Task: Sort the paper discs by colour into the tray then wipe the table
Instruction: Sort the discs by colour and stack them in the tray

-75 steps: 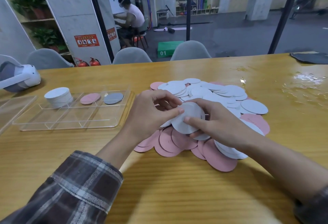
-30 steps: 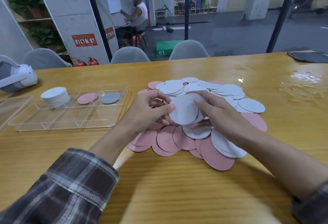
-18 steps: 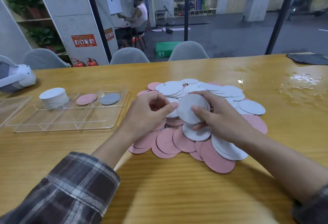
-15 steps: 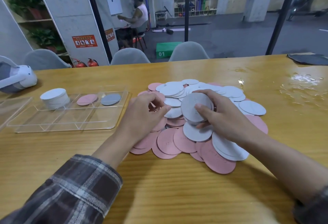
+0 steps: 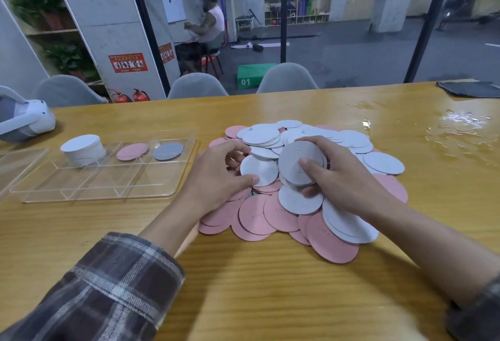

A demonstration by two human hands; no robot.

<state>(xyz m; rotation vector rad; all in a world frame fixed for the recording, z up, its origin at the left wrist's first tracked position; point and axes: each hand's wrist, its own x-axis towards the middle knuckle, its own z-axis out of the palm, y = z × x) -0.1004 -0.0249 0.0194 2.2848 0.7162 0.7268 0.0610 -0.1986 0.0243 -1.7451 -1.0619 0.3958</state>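
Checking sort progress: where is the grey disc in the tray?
Head view, left side: the grey disc lies in the tray's back-right compartment, beside the pink disc.

The table [image 5: 270,286] is honey-yellow wood with fine straight grain. On it the pile of discs [image 5: 281,216] shows dusty pink underneath and white on top. The right hand [image 5: 349,186] has a pale grey disc [image 5: 297,162] with faint lettering in its grip; the left hand [image 5: 213,181] pinches a plain white disc [image 5: 257,170]. At nine o'clock the clear tray [image 5: 94,189] carries a white stack [image 5: 82,148], one pink disc [image 5: 132,151] and one slate-grey disc [image 5: 168,150]. The left sleeve [image 5: 108,286] is brown plaid crossed with grey-white stripes. A charcoal cloth [image 5: 470,89] lies at two o'clock, a white-and-grey headset [image 5: 24,119] at ten.
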